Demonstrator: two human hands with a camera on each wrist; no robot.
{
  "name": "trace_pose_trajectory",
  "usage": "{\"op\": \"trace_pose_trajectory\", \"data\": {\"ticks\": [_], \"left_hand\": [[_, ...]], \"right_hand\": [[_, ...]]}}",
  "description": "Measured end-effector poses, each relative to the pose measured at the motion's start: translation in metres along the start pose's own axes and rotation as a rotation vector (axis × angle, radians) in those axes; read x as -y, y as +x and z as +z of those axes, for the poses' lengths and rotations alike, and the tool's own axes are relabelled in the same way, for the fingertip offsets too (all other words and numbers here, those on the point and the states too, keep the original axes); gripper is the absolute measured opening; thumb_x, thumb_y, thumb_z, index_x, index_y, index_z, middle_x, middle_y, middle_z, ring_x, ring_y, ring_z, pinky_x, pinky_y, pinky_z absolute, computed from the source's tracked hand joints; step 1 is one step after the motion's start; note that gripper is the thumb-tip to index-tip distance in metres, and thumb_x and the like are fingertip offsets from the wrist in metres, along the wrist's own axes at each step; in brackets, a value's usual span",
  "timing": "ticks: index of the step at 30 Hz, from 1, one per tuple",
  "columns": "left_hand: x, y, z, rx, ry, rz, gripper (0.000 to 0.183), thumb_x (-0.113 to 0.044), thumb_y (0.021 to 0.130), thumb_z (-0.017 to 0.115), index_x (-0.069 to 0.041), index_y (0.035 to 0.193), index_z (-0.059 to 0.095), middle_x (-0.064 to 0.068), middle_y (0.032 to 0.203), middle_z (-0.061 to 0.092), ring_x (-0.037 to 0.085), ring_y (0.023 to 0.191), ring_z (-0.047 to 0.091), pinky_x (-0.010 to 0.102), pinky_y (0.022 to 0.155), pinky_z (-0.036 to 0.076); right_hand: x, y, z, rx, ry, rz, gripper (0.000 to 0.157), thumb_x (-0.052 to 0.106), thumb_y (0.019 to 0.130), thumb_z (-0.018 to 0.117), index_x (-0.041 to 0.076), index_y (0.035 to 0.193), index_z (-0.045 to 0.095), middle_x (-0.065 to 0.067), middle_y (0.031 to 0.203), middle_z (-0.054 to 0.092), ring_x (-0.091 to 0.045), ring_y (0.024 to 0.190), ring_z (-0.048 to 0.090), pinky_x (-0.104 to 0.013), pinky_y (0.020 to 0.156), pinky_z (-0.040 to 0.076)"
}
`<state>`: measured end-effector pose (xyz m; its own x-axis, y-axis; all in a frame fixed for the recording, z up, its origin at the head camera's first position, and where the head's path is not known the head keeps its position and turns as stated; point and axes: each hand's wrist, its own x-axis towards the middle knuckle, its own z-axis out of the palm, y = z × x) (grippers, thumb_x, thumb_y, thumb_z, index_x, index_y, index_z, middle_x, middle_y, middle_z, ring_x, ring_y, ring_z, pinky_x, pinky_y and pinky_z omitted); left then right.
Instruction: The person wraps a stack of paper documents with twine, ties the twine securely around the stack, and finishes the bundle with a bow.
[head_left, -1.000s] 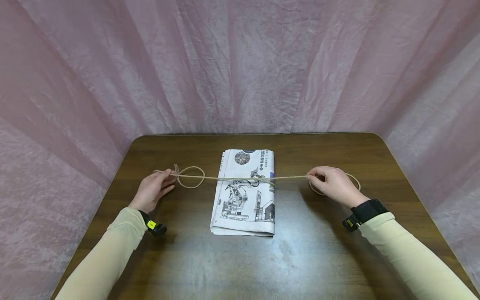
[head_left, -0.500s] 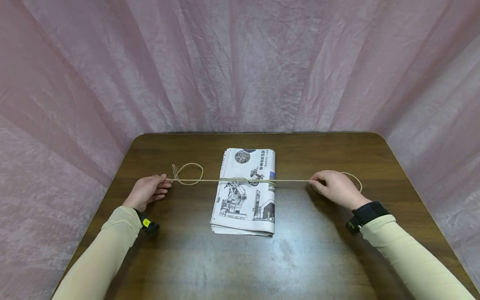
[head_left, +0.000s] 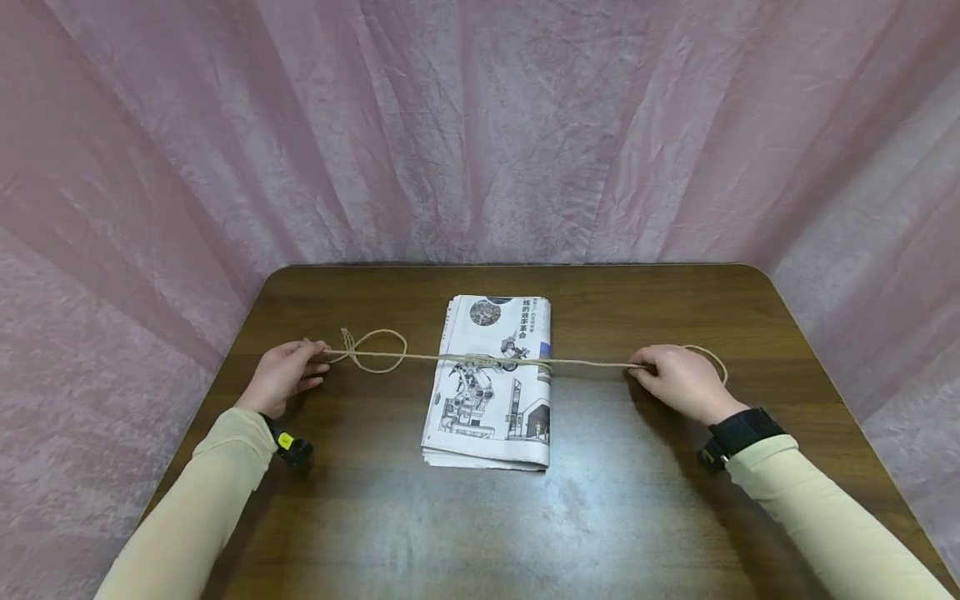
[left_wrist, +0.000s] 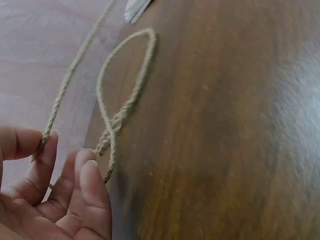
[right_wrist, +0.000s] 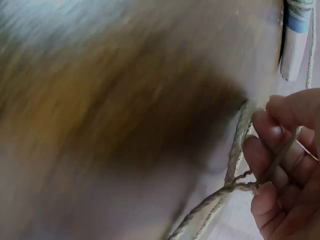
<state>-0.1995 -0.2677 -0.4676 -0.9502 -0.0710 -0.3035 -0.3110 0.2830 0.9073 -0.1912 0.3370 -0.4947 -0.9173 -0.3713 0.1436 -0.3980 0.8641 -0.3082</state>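
A folded stack of newspapers [head_left: 491, 408] lies on the table, with a thin braided rope [head_left: 423, 357] across its middle. To the left of the stack my left hand [head_left: 279, 377] pinches one length of the rope between thumb and forefinger; the other fingers are loosely bent. A loop with a frayed end [left_wrist: 135, 87] lies beside those fingers in the left wrist view. On the right, my right hand [head_left: 684, 379] holds the other length between thumb and fingers. More rope [right_wrist: 205, 202] trails past the right palm. The rope's underside path beneath the papers is hidden.
The brown wooden table [head_left: 480, 533] has rounded far corners. Pink curtains [head_left: 480, 133] hang behind it and along both sides. Dark wrist straps with small cameras sit on both wrists, over pale sleeves.
My left hand has moved left and my right hand slightly right, each drawing its length of rope outward. The newspapers have stayed nearly in place.
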Motion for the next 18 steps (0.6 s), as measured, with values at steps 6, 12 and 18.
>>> {"op": "trace_pose_trajectory", "data": {"ticks": [6, 12, 18], "left_hand": [[-0.014, -0.004, -0.012, 0.044, -0.575, -0.093, 0.025, -0.027, 0.103, 0.056, -0.009, 0.118, 0.063, -0.001, 0.114, 0.061, 0.013, 0.092, 0.063, 0.028, 0.081, 0.055], [-0.022, -0.002, -0.035, 0.088, -1.062, -0.088, 0.012, -0.017, 0.102, 0.057, -0.006, 0.102, 0.062, 0.005, 0.103, 0.067, 0.016, 0.078, 0.062, 0.028, 0.068, 0.052], [-0.016, 0.0, -0.054, 0.085, -0.947, -0.119, 0.015, -0.021, 0.104, 0.054, -0.009, 0.11, 0.06, 0.003, 0.099, 0.066, 0.014, 0.081, 0.062, 0.025, 0.073, 0.054]], "right_hand": [[-0.012, -0.007, -0.013, -0.057, -0.031, 0.073, 0.015, 0.018, 0.093, 0.065, 0.016, 0.104, 0.075, -0.002, 0.096, 0.072, -0.018, 0.078, 0.063, -0.041, 0.061, 0.05], [-0.027, -0.017, -0.033, -0.122, -0.022, 0.151, 0.021, 0.014, 0.095, 0.057, 0.008, 0.109, 0.072, -0.01, 0.097, 0.07, -0.02, 0.07, 0.059, -0.038, 0.054, 0.043], [-0.036, -0.021, -0.054, -0.293, -0.043, 0.192, 0.022, 0.009, 0.094, 0.055, 0.006, 0.106, 0.073, -0.013, 0.094, 0.068, -0.03, 0.08, 0.057, -0.046, 0.06, 0.042]]}}
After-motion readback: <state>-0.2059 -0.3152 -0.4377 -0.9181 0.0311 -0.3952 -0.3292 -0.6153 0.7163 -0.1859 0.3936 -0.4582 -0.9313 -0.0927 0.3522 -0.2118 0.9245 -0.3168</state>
